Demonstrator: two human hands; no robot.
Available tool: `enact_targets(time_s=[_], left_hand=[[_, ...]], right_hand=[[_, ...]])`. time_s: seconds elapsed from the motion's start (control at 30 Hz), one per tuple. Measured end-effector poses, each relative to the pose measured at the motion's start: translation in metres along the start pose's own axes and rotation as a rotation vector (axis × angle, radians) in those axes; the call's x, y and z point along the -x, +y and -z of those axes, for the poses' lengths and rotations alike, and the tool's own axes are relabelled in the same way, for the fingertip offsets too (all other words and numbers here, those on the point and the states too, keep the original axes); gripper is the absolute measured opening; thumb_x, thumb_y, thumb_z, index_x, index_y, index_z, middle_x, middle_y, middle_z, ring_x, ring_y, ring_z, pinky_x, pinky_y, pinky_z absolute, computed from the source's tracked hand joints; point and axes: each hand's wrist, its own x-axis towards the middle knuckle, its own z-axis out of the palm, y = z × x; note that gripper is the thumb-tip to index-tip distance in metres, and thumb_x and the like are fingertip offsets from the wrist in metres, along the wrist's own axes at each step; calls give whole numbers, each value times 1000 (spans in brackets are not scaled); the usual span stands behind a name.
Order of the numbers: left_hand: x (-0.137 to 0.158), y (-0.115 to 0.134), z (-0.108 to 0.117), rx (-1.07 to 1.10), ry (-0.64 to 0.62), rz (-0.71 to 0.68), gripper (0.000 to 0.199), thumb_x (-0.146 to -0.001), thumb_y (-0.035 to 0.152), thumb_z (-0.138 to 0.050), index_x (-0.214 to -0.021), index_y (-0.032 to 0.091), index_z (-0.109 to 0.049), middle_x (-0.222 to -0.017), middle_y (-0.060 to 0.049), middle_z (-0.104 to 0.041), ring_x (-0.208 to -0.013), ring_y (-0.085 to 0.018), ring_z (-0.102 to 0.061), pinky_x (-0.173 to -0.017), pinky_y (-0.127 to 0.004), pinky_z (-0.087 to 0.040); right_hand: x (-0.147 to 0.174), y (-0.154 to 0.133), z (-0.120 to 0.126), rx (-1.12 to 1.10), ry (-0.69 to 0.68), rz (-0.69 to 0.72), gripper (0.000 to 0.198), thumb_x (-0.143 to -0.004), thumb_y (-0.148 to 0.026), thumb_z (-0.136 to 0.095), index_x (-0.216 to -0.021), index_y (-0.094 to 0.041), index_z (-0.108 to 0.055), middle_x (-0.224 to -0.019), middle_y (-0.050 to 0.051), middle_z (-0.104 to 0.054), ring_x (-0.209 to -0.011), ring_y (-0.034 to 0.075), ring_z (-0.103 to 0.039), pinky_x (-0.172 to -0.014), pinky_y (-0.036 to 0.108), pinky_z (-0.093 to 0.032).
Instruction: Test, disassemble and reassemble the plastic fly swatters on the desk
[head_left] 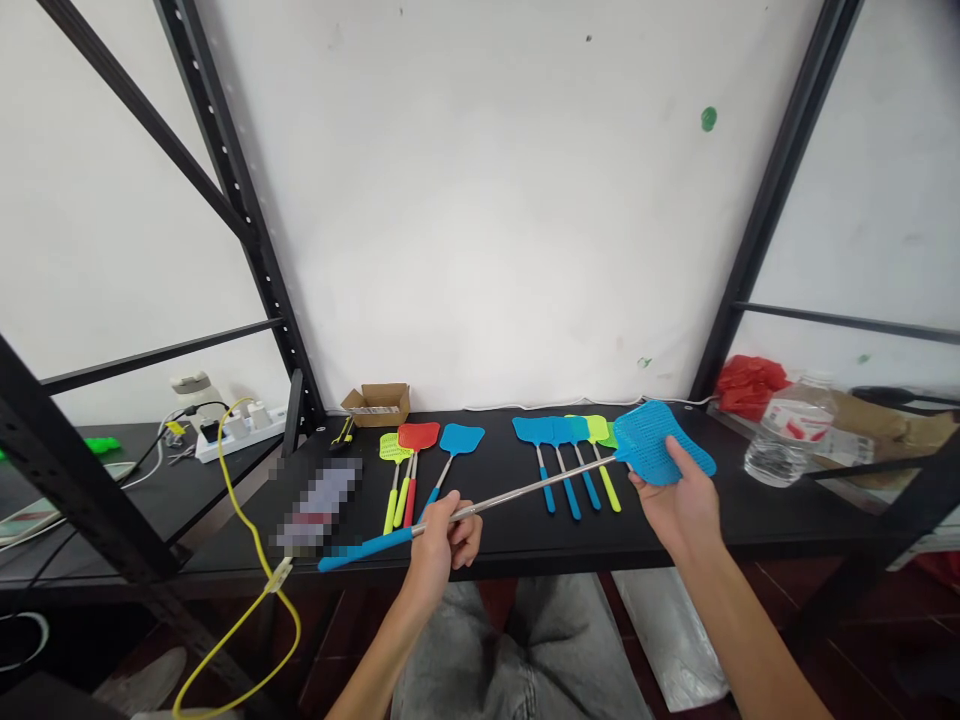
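A blue fly swatter point(517, 492) with its metal rod drawn out long is held across my front, above the black shelf point(491, 480). My left hand point(444, 535) is closed round the rod just above the blue grip. At the other end my right hand point(681, 495) grips the flat blue head, thumb on top and fingers underneath. Behind it, several blue and yellow-green swatters point(566, 465) lie side by side on the right. To the left lie yellow-green swatters point(393, 480), a red swatter point(415, 470) and a shorter blue swatter point(459, 440).
A small open cardboard box point(379, 404) stands at the back left, near a blurred-out phone-like object point(319, 505) with a yellow cable point(259, 535). Black metal posts point(247, 230) frame the shelf. At right stand a water bottle point(791, 430) and a red plastic bag point(750, 385).
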Motion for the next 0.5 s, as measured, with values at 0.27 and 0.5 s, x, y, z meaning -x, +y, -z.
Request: enact_targets(time_s=[0.27,0.5], left_hand=[[-1,4,7,9,40,-4,50,-90,46,-38,-46,23,-32,-35,5,-28,-35,-9,-24,-41,-25,-27],[-1,10,6,33,45,60,51,-88,49,-37,-45,23,-34,-36,6,-24,-35,-9,-19,-40,-25,-25]], right_hand=[[8,15,-3,-10,29,17,18,-71,-28,-75,-85,-20,-67,-77,-2,-71,-62,15,-63,-49,27,-48],[11,19,-4,-19,1,30,20,-69,-28,-77,-84,-21,-66,-76,-2,-70,-59,15,-61,-44,26,-43]])
